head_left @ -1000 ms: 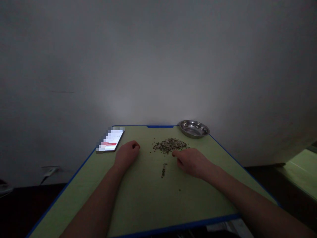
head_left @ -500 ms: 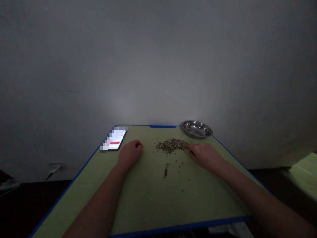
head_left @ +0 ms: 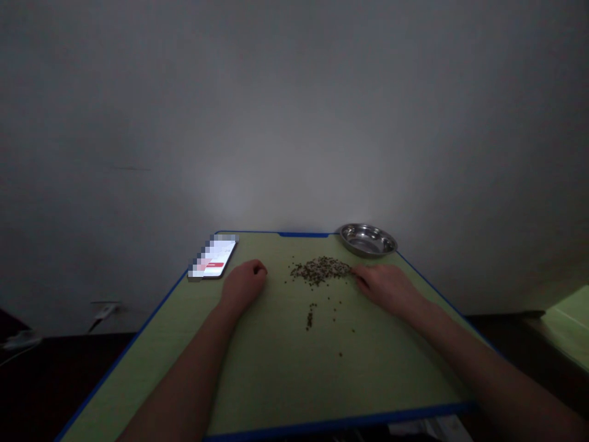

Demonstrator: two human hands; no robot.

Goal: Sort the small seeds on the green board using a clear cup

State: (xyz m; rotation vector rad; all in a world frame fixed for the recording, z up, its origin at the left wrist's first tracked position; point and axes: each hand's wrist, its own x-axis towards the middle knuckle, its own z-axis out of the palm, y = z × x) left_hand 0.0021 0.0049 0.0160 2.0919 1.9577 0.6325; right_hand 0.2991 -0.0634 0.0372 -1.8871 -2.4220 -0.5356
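Note:
A heap of small dark grains (head_left: 321, 270) lies on a green table (head_left: 276, 362) with a blue rim. A few loose grains (head_left: 310, 318) trail toward me. My right hand (head_left: 386, 287) rests palm down at the right edge of the heap, its fingertips touching the grains, the fingers close together and slightly bent. My left hand (head_left: 243, 286) lies on the table to the left of the heap, curled into a loose fist, with nothing visible in it.
A steel bowl (head_left: 368, 239) stands at the table's far right corner. A lit phone (head_left: 213, 258) lies at the far left corner. A grey wall rises behind the table. Part of another green surface (head_left: 568, 322) shows at the right. The room is dim.
My right hand has moved from the near side of the heap to its right edge, farther from me. More loose grains now lie below the heap. My left hand has stayed put.

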